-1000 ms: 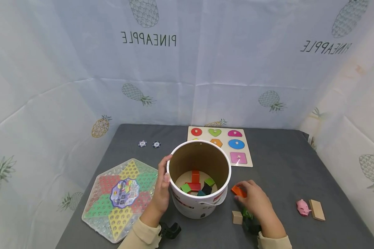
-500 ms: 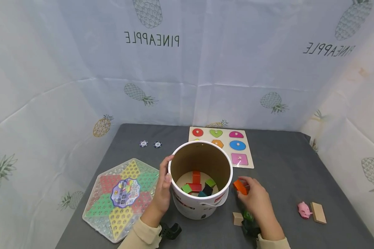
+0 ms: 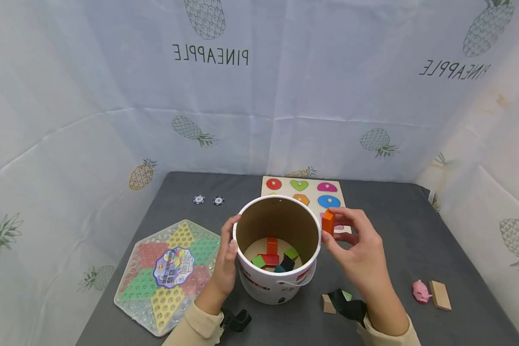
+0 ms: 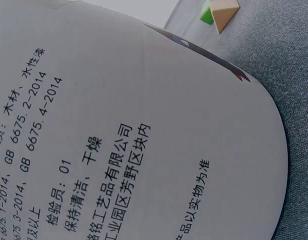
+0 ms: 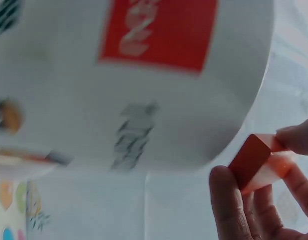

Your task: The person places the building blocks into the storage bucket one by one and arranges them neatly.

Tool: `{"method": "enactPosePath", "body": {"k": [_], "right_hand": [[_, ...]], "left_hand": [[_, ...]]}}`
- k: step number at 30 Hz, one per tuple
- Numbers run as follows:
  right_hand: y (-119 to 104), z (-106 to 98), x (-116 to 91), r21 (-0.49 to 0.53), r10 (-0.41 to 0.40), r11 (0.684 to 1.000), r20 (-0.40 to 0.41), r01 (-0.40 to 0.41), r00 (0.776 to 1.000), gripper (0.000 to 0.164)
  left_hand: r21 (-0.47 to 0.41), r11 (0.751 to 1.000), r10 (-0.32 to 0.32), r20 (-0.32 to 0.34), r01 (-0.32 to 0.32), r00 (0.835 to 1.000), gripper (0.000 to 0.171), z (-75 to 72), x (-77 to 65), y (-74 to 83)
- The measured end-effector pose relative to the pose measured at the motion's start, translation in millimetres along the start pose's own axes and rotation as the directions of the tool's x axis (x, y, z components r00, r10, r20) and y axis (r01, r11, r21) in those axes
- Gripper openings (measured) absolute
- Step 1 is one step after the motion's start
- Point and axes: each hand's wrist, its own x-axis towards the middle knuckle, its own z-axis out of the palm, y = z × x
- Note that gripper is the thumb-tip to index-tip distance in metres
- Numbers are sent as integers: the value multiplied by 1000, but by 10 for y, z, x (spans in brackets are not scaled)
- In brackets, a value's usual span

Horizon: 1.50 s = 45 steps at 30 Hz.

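A white bucket stands upright, several coloured blocks lying on its floor, among them a red block and a green block. Against its left wall rests my left hand, fingers fairly straight, fingertips at the rim. That hand is out of the left wrist view, where the bucket's printed side fills most of the picture. My right hand pinches an orange block between thumb and fingers, just right of the rim. The right wrist view shows the orange block between the fingertips.
A Chinese checkers board lies to the left, with two poker chips beyond. Behind the bucket is a shape puzzle board. Near my right wrist lies a wooden block; farther right are a pink pig and another wooden block.
My right hand has lifted the orange block off the table and brought it up beside the bucket's rim. The left hand has stayed against the bucket.
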Motion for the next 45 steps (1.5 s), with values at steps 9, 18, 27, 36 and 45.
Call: {"method": "enactPosePath", "body": {"k": [9, 18, 27, 36, 45], "right_hand": [[-190, 357, 156, -12, -76, 997, 275, 82, 958, 55], [-252, 565, 179, -285, -24, 948, 376, 140, 926, 36], [-286, 589, 198, -394, 13, 900, 456, 188, 890, 19], [-122, 262, -39, 160, -254, 959, 135, 232, 958, 35], [667, -314, -480, -175, 186, 973, 224, -148, 957, 36]], "left_hand": [[-5, 1000, -7, 3, 7, 1000, 54, 4, 2, -7], [15, 999, -37, -8, 37, 999, 54, 6, -2, 20], [14, 1000, -25, -12, 25, 1000, 55, 1, 5, 11], [25, 1000, -4, -19, 5, 1000, 54, 0, -40, -16], [9, 1000, 10, -17, -10, 1000, 54, 10, -1, -2]]}}
